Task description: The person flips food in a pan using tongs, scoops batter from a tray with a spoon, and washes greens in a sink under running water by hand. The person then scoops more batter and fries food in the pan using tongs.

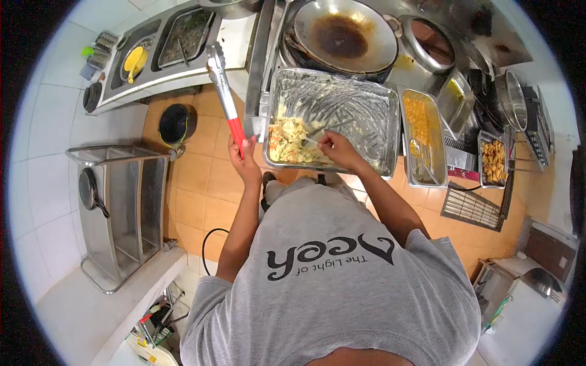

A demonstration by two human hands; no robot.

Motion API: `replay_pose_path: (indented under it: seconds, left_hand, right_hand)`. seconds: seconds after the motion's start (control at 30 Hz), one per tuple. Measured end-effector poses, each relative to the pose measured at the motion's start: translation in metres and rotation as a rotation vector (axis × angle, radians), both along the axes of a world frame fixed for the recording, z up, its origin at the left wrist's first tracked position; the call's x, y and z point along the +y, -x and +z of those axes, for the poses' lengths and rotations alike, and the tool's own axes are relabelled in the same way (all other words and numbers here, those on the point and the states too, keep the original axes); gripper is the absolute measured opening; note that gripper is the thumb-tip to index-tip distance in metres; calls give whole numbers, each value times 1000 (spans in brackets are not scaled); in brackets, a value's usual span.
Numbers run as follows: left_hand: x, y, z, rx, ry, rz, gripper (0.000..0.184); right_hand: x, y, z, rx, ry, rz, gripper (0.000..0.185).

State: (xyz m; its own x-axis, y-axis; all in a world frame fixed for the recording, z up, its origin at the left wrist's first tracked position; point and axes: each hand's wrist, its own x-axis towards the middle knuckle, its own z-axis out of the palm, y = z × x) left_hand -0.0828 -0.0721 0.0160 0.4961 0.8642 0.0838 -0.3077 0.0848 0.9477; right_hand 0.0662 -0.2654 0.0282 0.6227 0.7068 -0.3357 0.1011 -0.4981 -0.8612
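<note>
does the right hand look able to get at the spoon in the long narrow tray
Probably not yet: the right hand is holding another utensil, though the way to the spoon looks open.

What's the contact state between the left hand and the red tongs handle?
Touching. The head view shows the left hand closed around the lower end of the red tongs handle, with no visible gap.

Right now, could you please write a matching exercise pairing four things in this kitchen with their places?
1. red-handled metal tongs
2. round grey wok
3. yellow handled dipper
4. orange-yellow crumbly food

A. directly beyond the large rectangular metal tray
B. in the grey sink basin
C. in the narrow metal pan
D. in the left hand

Pairs: 1-D, 2-A, 3-B, 4-C
</note>
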Motion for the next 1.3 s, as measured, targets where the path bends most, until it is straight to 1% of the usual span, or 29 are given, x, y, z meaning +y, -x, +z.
replay_pose_path:
  seconds: [0.07,0.1,0.2,0.33,0.37,0.4,0.47,0.57,0.67,0.7,0.77,0.8,0.83,0.87,0.9,1.0,1.1,1.2,1.3]
  left_hand:
    - [5,3,-4,10,-1,5,17]
    - [6,4,-3,30,31,17,17]
    - [13,6,-9,28,28,29,17]
    - [21,7,-12,52,15,27,19]
    - [21,7,-11,48,17,44,21]
    - [22,7,-12,51,27,49,22]
    - [24,8,-12,55,45,56,23]
    - [21,9,-6,76,-13,81,25]
    - [19,15,-10,74,50,119,18]
    - [15,16,-2,117,101,148,18]
    - [9,22,7,133,111,179,19]
    - [6,27,9,143,116,198,19]
    - [4,34,5,189,78,229,32]
    - [2,40,5,195,86,263,32]
    - [0,44,12,203,95,294,32]
    - [-3,58,14,219,94,380,30]
    - [3,69,12,227,79,447,25]
    - [12,79,3,199,81,436,37]
    - [18,79,7,203,84,437,37]
  right_hand:
    - [-12,-3,-21,3,15,-41,19]
    - [-17,-5,-10,22,-5,-13,17]
    - [-32,-13,0,57,29,-51,17]
    - [-42,-35,22,173,110,-146,18]
    - [-46,-49,15,116,86,-99,16]
    - [-46,-61,18,129,70,-120,15]
    - [-41,-87,34,153,34,-166,14]
    - [-26,-142,58,164,-46,-216,11]
    - [-1,-208,60,137,42,-270,16]
    - [7,-230,53,34,72,-277,18]
    - [24,-267,32,-175,128,-273,22]
    - [32,-277,27,-305,226,-294,25]
    - [41,-286,22,-436,320,-316,27]
    - [48,-294,17,-569,412,-340,30]
    - [53,-294,19,-640,482,-273,30]
    - [55,-288,10,-932,415,-293,21]
    - [50,-282,16,-987,335,-312,26]
    - [40,-274,30,-1063,308,-251,26]
    - [33,-276,31,-1036,305,-239,25]
